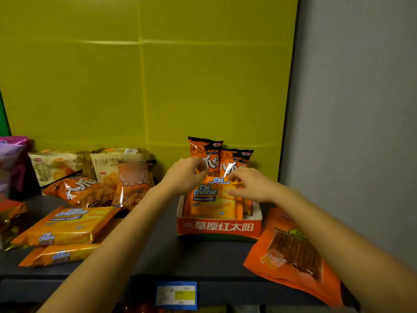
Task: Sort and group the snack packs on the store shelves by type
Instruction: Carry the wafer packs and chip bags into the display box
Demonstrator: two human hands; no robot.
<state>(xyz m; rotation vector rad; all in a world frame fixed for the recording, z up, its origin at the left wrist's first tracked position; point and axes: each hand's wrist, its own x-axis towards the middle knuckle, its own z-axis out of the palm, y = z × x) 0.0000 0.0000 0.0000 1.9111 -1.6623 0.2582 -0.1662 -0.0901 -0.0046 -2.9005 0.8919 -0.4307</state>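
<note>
A red carton box (218, 228) stands on the dark shelf (162, 251) at the right. Two Cal Cheese wafer packs (212, 199) stand upright in it, with two orange snack bags (211, 152) upright behind them. My left hand (185, 175) is curled on the lower left edge of the nearer orange bag. My right hand (248, 186) pinches the top of the rear Cal Cheese pack (218, 180). Two more Cal Cheese packs (65, 224) lie flat at the left. Two more orange bags (133, 184) lean behind those.
Pale cream snack bags (112, 163) stand at the back left, and purple packs (11, 159) at the far left edge. An orange pouch of spicy strips (291, 254) lies by my right forearm. A price tag (176, 295) hangs on the shelf's front edge. A yellow-green panel backs the shelf.
</note>
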